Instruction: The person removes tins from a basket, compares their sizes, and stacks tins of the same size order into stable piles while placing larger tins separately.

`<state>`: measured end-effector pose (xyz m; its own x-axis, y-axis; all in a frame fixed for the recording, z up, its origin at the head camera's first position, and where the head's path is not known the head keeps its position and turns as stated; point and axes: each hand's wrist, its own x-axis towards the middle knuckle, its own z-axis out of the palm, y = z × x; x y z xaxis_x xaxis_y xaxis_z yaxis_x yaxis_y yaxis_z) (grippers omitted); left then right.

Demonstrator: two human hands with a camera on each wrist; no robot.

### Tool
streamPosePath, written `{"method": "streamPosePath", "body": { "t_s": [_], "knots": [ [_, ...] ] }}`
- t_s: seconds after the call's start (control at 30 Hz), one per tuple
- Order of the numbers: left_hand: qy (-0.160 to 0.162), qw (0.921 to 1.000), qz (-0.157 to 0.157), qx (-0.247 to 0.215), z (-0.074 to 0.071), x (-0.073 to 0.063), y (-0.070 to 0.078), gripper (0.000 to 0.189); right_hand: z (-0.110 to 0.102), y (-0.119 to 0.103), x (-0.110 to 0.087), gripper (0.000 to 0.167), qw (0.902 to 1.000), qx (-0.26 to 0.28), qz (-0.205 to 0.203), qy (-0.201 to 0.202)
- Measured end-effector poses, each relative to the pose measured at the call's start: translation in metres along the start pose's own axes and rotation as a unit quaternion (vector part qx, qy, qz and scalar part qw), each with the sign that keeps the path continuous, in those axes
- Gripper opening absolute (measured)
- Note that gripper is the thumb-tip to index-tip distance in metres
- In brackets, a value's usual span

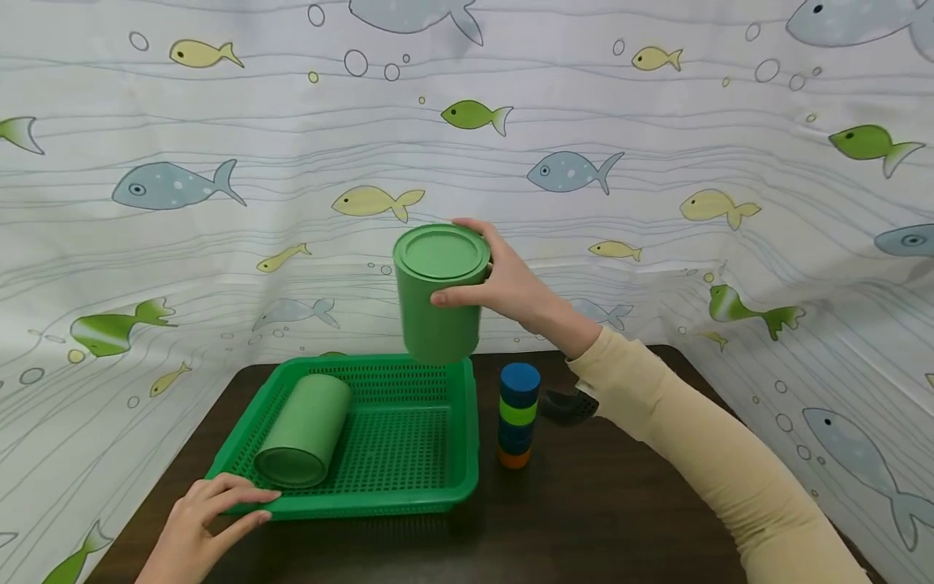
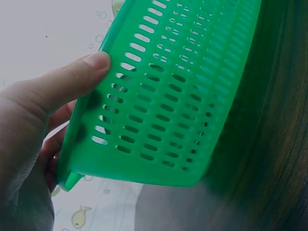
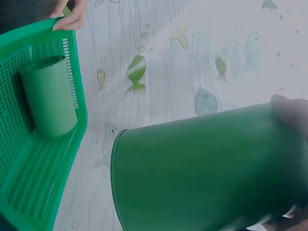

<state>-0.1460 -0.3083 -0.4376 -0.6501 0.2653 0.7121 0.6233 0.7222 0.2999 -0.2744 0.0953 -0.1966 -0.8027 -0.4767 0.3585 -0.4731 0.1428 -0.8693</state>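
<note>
My right hand (image 1: 511,280) grips a green cylindrical canister (image 1: 440,316) near its upper end and holds it in the air above the right rear of a green plastic basket (image 1: 350,507). Its round, ridged end faces up. In the right wrist view the same canister (image 3: 202,168) fills the lower right. My left hand (image 1: 200,519) pinches the basket's front left corner, thumb on the outer side of the rim in the left wrist view. A second green canister (image 1: 310,422) lies on its side in the left part of the basket, apart from both hands.
A stack of blue, lime and orange round pieces (image 1: 518,415) stands right of the basket on the dark table (image 1: 584,503). Beside it lies a black object (image 1: 565,408), partly hidden by my right sleeve. Fish-patterned curtain (image 1: 292,162) surrounds the table's back and sides.
</note>
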Motion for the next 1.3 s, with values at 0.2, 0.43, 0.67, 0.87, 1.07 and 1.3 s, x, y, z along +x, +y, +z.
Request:
{"method": "streamPosePath", "body": {
  "t_s": [0.2, 0.43, 0.67, 0.87, 1.07, 1.3],
  "knots": [
    [0.000, 1.0000, 0.001, -0.009, 0.000, 0.001, 0.002, 0.056, -0.029, -0.002, -0.015, 0.097, 0.9984, -0.025, 0.003, 0.051],
    [0.000, 1.0000, 0.001, 0.008, -0.002, 0.003, 0.001, 0.058, -0.063, 0.003, -0.031, 0.095, 0.9915, -0.056, 0.024, 0.115],
    [0.001, 1.0000, -0.003, 0.006, -0.001, 0.002, 0.000, 0.057, -0.081, 0.013, -0.045, 0.097, 0.9834, -0.078, 0.034, 0.161],
    [0.002, 1.0000, 0.001, 0.003, 0.000, 0.000, 0.000, 0.058, -0.091, 0.019, -0.058, 0.099, 0.9773, -0.090, 0.044, 0.186],
    [-0.001, 1.0000, 0.003, -0.006, 0.000, 0.000, 0.000, 0.057, -0.103, 0.034, -0.071, 0.099, 0.9721, -0.100, 0.049, 0.207],
    [0.000, 1.0000, 0.000, -0.008, 0.000, 0.000, 0.000, 0.057, -0.107, 0.064, -0.082, 0.099, 0.9652, -0.123, 0.056, 0.224]
  ]
}}
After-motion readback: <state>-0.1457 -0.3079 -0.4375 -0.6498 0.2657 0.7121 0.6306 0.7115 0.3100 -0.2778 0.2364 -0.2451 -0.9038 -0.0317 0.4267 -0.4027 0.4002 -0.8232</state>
